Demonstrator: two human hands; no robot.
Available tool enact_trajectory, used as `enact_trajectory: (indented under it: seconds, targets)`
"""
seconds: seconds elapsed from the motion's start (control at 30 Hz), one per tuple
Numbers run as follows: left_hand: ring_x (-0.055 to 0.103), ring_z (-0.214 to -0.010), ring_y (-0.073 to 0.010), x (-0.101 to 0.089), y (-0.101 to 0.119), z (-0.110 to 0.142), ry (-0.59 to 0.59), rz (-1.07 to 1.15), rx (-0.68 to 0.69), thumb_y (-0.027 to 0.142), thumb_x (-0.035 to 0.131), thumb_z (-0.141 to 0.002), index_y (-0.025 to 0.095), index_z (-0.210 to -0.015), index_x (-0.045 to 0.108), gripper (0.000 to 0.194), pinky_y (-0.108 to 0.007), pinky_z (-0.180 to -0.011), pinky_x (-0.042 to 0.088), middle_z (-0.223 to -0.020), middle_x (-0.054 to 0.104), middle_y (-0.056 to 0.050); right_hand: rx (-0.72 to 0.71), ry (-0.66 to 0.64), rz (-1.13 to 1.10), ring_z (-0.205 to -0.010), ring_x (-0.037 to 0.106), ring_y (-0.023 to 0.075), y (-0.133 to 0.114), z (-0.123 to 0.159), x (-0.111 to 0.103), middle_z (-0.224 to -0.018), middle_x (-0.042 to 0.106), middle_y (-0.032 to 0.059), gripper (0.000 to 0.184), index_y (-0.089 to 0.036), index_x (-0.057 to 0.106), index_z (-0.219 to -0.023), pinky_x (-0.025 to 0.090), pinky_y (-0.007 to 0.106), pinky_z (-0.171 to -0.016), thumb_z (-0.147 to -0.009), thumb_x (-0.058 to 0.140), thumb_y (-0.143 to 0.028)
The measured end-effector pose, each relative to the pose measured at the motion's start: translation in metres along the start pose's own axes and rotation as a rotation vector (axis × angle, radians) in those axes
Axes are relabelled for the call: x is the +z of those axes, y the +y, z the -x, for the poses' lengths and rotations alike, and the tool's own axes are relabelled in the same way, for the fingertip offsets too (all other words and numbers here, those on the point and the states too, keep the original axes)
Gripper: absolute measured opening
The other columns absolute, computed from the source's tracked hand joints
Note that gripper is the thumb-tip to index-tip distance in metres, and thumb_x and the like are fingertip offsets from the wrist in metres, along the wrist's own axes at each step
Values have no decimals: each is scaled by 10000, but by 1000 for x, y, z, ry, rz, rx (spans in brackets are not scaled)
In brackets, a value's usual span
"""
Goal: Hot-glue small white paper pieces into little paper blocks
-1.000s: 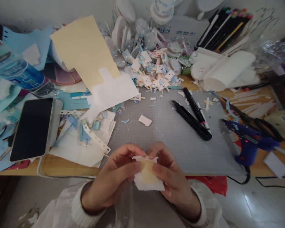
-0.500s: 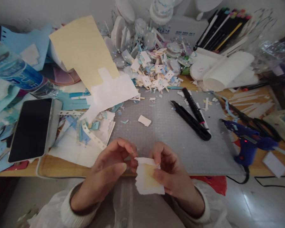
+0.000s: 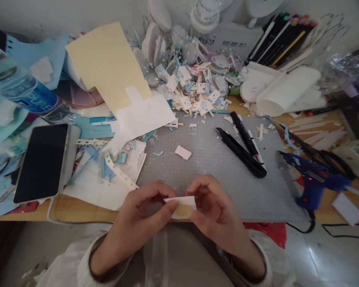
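A small piece of white paper [image 3: 183, 210] with a yellow patch is held at the front edge of the table. It looks folded or tilted, with its upper edge turned over. My left hand [image 3: 148, 211] pinches its left side, thumb on the near face. At the right side, the thumb and curled fingers of my right hand [image 3: 214, 211] hold the paper too. Some fingertips are hidden behind it. Beyond the hands, a small white paper rectangle [image 3: 183, 152] lies on the grey cutting mat [image 3: 221, 191].
A black utility knife [image 3: 242, 153] and a marker [image 3: 243, 133] lie on the mat. At right rests a blue glue gun [image 3: 312, 179]. Paper scraps [image 3: 116, 163], a phone [image 3: 42, 163] and a water bottle [image 3: 26, 87] crowd the left. Small paper figures [image 3: 194, 91] are heaped behind.
My left hand has moved right and closed on the paper's left side. The paper, flat toward me before, now appears shorter, folded or tilted. The right hand has shifted slightly right.
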State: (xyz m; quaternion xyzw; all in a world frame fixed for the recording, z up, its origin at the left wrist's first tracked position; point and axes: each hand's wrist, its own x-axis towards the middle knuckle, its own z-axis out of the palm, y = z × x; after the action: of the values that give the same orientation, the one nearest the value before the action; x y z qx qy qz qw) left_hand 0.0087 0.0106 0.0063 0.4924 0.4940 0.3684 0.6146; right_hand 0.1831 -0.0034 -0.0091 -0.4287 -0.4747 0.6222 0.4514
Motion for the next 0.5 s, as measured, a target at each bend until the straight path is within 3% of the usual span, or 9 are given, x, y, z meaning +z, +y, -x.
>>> enact_trajectory:
  seconds: [0.1,0.5]
  targets:
    - [584,-657,-153,0,3,0,-4,-48,34,228,686,-789,176,-739,695,73,-238,-586,473,-688,654,-38,-23,27,124,-668,517,93,0,-2,0,-759,550,-16,39,-215,585,-846,446,175,-582,-863,621,-214]
    - [595,-680,-155,-1,-2,1,4,-83,57,214,696,-785,191,-763,705,33,-249,-628,467,-706,665,-27,-71,101,127,-648,536,97,-2,-1,0,-720,585,-12,78,-210,618,-789,462,178,-578,-866,621,-218]
